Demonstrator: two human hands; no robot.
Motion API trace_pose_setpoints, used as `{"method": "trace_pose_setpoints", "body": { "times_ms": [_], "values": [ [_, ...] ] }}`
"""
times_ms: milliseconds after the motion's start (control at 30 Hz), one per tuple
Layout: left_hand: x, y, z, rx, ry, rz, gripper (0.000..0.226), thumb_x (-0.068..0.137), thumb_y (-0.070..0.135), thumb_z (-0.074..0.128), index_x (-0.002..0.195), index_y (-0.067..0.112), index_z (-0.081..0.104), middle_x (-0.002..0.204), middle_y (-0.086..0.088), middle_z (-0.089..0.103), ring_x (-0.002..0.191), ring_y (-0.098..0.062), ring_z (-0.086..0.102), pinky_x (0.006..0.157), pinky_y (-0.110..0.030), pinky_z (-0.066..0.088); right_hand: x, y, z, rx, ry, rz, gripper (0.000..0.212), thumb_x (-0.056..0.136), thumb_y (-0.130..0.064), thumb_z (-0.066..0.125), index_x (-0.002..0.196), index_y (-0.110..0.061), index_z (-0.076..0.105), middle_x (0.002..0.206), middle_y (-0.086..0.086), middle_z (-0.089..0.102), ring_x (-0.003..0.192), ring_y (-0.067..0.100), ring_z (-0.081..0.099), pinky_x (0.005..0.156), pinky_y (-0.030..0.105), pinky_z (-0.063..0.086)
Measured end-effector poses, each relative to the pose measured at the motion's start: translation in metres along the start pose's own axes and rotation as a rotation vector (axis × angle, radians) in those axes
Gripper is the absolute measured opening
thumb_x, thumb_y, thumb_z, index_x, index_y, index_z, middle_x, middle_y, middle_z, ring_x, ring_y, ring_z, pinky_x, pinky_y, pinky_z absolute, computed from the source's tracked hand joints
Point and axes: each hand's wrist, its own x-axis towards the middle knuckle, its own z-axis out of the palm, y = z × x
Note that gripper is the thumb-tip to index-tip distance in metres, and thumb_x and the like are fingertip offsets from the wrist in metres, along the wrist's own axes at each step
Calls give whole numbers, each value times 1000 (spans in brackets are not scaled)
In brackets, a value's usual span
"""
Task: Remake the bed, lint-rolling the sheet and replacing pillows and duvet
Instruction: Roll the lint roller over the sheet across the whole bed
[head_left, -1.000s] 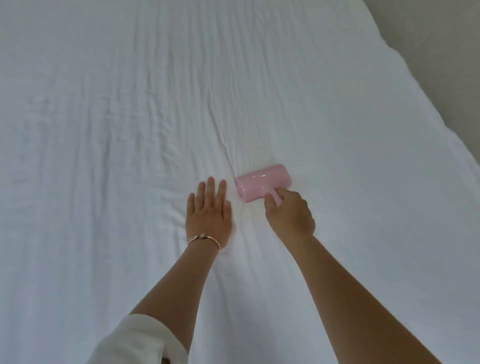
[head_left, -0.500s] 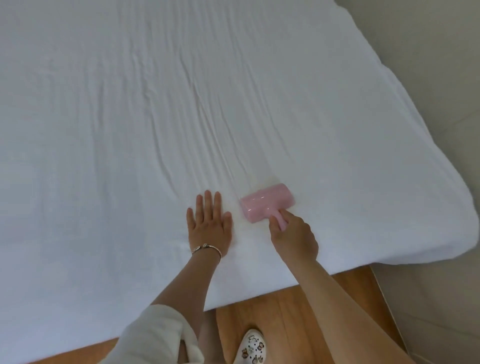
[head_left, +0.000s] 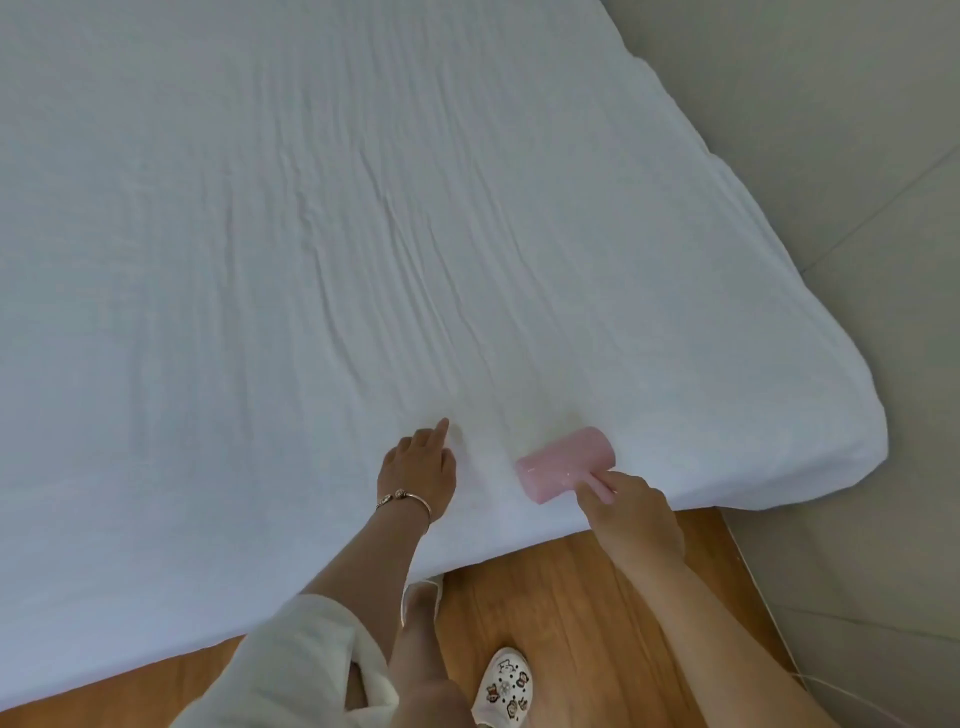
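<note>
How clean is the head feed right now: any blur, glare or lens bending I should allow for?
Head view: lighting soft and even, no glare on the white sheet, only faint shading in its wrinkles; the left hand and right hand are slightly soft, as is the pink lint roller; the wide lens bows the bed edge; the shoe reads clearly.

Sheet cut off by top and left edges; lint roller handle mostly hidden inside right hand; left hand fingertips foreshortened, contact with sheet not discernible; shoe partly behind leg; charm figures too small to tell; right forearm cut by bottom edge.
</note>
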Motion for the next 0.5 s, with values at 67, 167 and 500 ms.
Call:
{"method": "trace_pose_setpoints", "body": {
  "times_ms": [67,167,500],
  "values": [
    [16,-9,-13,1,16,-54,50,103,31,24,152,27,19,151,0,35,136,-22,32,111,-35,28,11,-20,-4,67,38,-11,34,96,-41,48,67,-25,56,64,-10,54,59,10,54,52,26,40],
    [48,-21,-35,-4,19,-91,51,103,33,24,153,27,17,157,0,25,145,-21,19,116,-36,20,37,-60,-9,141,49,-32,36,95,-42,48,66,-22,54,58,-8,50,55,14,51,51,26,34],
    [208,-80,-100,24,51,-111,54,103,41,16,154,31,1,162,2,2,149,-17,-4,121,-35,4,222,-229,-5,358,72,-66,29,88,-33,55,73,-8,58,59,4,46,56,22,41,53,30,32]
  ]
}}
